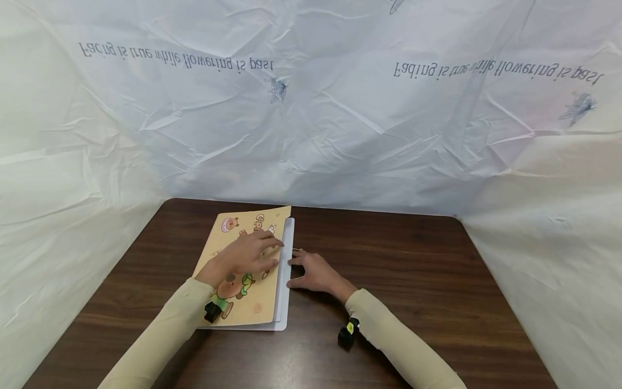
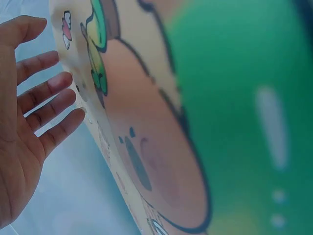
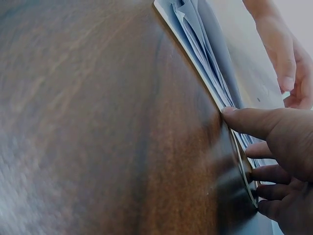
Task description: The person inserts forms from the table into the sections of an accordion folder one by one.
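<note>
A booklet-like folder lies on the table, its yellow cover printed with cartoon animals and its cover edge slightly raised. White sheets and a white back board stick out along its right side. My left hand is spread over the cover, fingers towards that side; in the left wrist view its relaxed fingers hold nothing. At the right edge is my right hand, its thumb and fingertips against the board and loose sheets. A thin pale band bows out beside these fingers.
The dark wooden table has rounded far corners. Crinkled white sheeting with upside-down printed text hangs behind it and along both sides. Black wrist-worn devices sit at both sleeves.
</note>
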Tool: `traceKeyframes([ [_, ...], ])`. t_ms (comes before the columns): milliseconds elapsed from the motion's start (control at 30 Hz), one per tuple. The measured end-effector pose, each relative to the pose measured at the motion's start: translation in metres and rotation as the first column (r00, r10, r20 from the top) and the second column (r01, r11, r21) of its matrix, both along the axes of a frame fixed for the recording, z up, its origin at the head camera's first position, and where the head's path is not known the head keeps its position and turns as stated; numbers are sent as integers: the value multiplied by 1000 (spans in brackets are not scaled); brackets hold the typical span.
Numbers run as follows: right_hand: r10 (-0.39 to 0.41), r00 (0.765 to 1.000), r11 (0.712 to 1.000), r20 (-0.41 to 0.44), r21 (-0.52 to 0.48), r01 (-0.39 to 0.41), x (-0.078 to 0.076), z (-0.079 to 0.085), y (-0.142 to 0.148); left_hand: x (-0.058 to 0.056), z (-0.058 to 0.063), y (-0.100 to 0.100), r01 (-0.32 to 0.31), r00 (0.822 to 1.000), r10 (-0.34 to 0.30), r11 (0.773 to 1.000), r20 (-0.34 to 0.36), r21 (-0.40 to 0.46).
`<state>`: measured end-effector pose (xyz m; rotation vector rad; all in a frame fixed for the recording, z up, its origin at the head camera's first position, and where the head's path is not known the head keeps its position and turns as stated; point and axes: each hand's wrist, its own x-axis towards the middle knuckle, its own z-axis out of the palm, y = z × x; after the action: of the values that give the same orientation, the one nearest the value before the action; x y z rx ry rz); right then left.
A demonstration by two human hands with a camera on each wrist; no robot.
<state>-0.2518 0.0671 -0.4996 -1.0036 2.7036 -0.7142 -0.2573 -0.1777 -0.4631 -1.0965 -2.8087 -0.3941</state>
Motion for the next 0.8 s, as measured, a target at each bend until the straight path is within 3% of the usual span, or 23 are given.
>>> traceKeyframes([
  [167, -2, 1000, 1000, 4, -1, 2, 0, 1, 0, 1, -2, -2, -49, 996, 48, 999, 73, 5],
  [433, -1, 1000, 1000, 4, -6, 1, 0, 1, 1, -1, -6, -2, -9, 994, 11, 1000, 110, -14],
  [600, -9, 1000, 1000, 17, 5, 9, 0, 2, 1, -2, -9, 1, -27, 985, 36, 998, 170, -59],
  [800, -22, 999, 1000, 26, 11, 22, 1, 2, 1, -2, -14, 1, -24, 981, 43, 995, 189, -99],
])
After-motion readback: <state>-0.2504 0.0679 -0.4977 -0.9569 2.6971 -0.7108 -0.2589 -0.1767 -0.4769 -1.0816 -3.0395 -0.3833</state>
